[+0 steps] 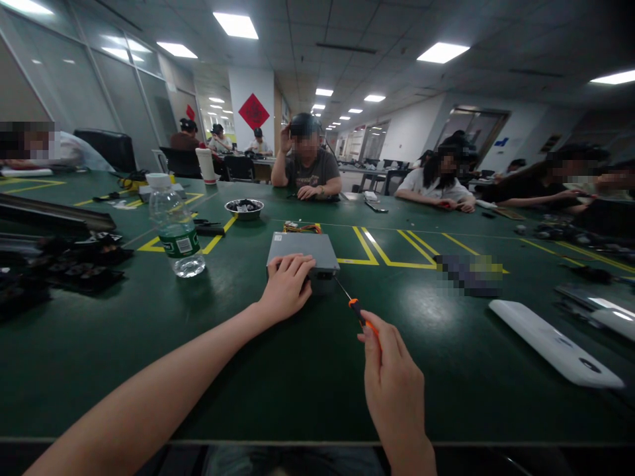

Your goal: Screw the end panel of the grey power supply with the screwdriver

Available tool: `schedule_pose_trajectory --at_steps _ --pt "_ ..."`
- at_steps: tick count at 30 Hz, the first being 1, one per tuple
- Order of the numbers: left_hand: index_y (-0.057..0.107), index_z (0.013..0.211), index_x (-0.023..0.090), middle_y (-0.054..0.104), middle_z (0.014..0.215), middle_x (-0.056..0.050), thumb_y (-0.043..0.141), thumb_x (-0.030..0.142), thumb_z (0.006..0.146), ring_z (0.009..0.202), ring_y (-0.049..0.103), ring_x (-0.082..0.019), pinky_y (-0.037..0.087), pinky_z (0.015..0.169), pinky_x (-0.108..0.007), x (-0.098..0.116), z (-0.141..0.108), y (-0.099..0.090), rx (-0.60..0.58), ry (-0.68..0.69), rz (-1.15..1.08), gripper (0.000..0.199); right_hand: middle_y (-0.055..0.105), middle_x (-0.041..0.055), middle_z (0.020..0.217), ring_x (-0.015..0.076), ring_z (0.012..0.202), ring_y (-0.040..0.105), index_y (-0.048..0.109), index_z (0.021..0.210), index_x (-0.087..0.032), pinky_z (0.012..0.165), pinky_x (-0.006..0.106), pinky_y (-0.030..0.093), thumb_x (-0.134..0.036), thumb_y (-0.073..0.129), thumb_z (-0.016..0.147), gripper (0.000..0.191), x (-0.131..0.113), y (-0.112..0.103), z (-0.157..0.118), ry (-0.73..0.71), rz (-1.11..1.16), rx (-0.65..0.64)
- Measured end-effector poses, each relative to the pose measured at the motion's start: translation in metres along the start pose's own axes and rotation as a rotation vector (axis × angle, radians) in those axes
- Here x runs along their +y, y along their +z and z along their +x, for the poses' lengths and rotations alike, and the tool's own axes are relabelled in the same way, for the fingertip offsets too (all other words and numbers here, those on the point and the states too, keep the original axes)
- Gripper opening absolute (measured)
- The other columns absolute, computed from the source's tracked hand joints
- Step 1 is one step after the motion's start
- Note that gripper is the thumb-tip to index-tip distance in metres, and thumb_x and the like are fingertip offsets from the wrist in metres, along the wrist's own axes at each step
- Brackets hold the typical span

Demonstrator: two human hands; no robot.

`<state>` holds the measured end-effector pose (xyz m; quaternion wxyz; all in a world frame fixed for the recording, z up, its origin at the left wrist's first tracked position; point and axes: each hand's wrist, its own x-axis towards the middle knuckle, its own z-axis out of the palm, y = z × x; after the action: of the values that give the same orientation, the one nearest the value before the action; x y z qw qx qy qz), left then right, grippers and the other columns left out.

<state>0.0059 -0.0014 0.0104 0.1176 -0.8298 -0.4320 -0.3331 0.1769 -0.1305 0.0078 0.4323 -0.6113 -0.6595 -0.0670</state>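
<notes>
Grips screwdriver (354,305) with fingers of right hand (395,365), resting unclenched fingers of left hand (286,285) on box (300,243), likely stiff, fairly heavy, best held by opposite sides.

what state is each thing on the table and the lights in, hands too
left hand: resting on the box
right hand: gripping the screwdriver
gray metal box: lying flat
screwdriver: tip at the box's right end, contact unclear
plastic bottle: upright, capped
white cup: upright
metal bowl: holding small dark items
white oblong object: lying flat
ceiling lights: lit
</notes>
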Motion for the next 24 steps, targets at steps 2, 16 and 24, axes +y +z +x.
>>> schedule_pose_trajectory --at_steps 2,16,24 --pt "0.049 0.12 0.024 0.054 0.126 -0.006 0.047 0.019 0.08 0.118 0.043 -0.026 0.027 0.095 -0.045 0.0001 -0.0001 0.0001 0.0 -0.003 0.001 0.04 0.062 0.008 0.098 0.0183 0.084 0.064 0.053 0.109 -0.019 0.063 0.03 0.053 -0.035 0.029 0.095 0.032 0.0012 0.0003 0.0001 0.004 0.022 -0.015" --pt "0.048 0.119 0.022 0.054 0.127 -0.005 0.047 0.019 0.081 0.119 0.043 -0.024 0.026 0.096 -0.044 -0.0002 0.0 0.0007 -0.005 0.002 0.014 0.038 0.06 0.0079 0.098 0.0137 0.072 0.066 0.052 0.113 -0.019 0.059 0.024 0.052 -0.03 0.033 0.094 0.029 -0.0011 0.0056 -0.0056 0.009 0.107 0.038" --pt "0.049 0.119 0.024 0.054 0.126 -0.005 0.048 0.019 0.08 0.118 0.043 -0.025 0.027 0.095 -0.044 0.0004 -0.0002 0.0007 0.0 -0.002 0.013 0.039 0.055 0.0107 0.11 0.0201 0.098 0.06 0.048 0.117 -0.02 0.073 0.033 0.053 -0.031 0.034 0.093 0.03 -0.0001 0.0077 -0.0089 0.014 0.128 0.012"
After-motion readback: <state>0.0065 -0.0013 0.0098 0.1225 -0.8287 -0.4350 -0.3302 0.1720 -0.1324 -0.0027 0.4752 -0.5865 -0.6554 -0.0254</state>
